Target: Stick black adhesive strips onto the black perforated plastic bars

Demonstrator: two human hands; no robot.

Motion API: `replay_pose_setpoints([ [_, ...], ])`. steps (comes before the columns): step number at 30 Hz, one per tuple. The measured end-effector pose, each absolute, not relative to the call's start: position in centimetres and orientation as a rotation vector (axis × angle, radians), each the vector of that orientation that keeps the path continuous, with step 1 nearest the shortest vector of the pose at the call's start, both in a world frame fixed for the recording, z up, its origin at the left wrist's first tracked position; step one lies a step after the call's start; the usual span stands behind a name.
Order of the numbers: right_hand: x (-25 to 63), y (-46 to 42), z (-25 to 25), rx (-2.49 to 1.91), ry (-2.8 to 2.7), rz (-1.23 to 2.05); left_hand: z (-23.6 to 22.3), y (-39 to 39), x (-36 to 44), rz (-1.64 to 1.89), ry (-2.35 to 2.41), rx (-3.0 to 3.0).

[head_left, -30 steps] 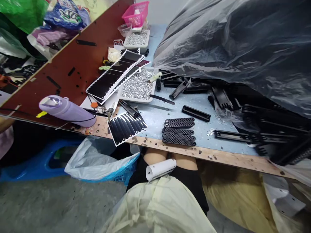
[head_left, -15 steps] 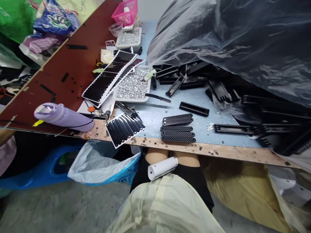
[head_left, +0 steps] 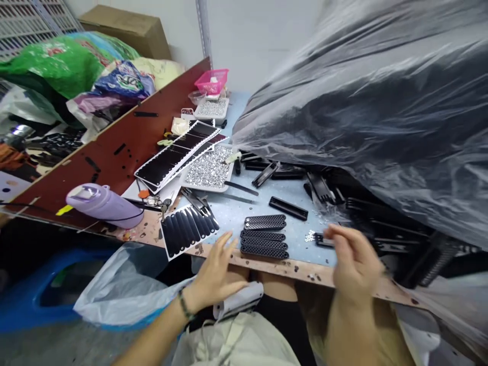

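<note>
Workroom corner, everything placed against the counter (head_left: 290, 269), which has a light-blue top and a scarred wooden front edge. Beyond its far left end, a wire rack (head_left: 34, 20) and a cardboard box (head_left: 125, 33) stand above a heap of plastic bags (head_left: 64, 71). Below its left front edge lie a blue tub (head_left: 46, 300) and a white plastic bag (head_left: 118, 290). A large translucent plastic sheet (head_left: 366, 112) drapes over the counter's right half, partly covering piles of black slotted parts (head_left: 385, 223). A dark red board (head_left: 125, 142) runs along the counter's left side, with a lilac bottle (head_left: 104, 206) lying near its lower end.

Mid-counter, toward the rear, sit a pink basket (head_left: 211, 81), a tray of silver rhinestones (head_left: 209, 172), and long black strips on white backing (head_left: 171, 155). Nearer the front edge lies a shorter sheet of black strips (head_left: 189, 229).

The hands are well apart, both over the counter's front edge. The left hand (head_left: 217, 269) is open, fingers spread, just beside the shorter sheet and near a stack of three perforated black bars (head_left: 264, 237). A dark band (head_left: 185, 305) circles its wrist. The right hand (head_left: 353, 259) is blurred, fingers loosely curled, just beside a small black bracket (head_left: 324, 240) and a scatter of tiny silver rings (head_left: 310, 235). Whether it holds anything cannot be told. A white cylinder (head_left: 238, 300) rests on the person's lap, below the left hand.
</note>
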State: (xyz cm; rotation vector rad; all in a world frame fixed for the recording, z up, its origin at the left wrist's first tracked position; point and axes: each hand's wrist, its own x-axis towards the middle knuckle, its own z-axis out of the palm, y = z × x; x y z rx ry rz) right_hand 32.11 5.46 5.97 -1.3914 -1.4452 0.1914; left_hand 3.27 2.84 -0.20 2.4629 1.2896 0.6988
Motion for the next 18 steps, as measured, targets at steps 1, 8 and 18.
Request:
replay_pose_setpoints([
  [1, 31.9, 6.6, 5.8, -1.387, -1.443, 0.228, -0.2, 4.3, 4.9, 0.639, 1.305, 2.458],
  [8, 29.9, 13.5, -0.3, -1.523, -1.769, 0.553, -1.5, 9.5, 9.2, 0.404, 1.376, 2.474],
  [18, 29.1, 11.5, -2.3, -1.558, -1.9, 0.619, 4.2, 4.1, 1.3, 0.507, 0.467, 2.084],
])
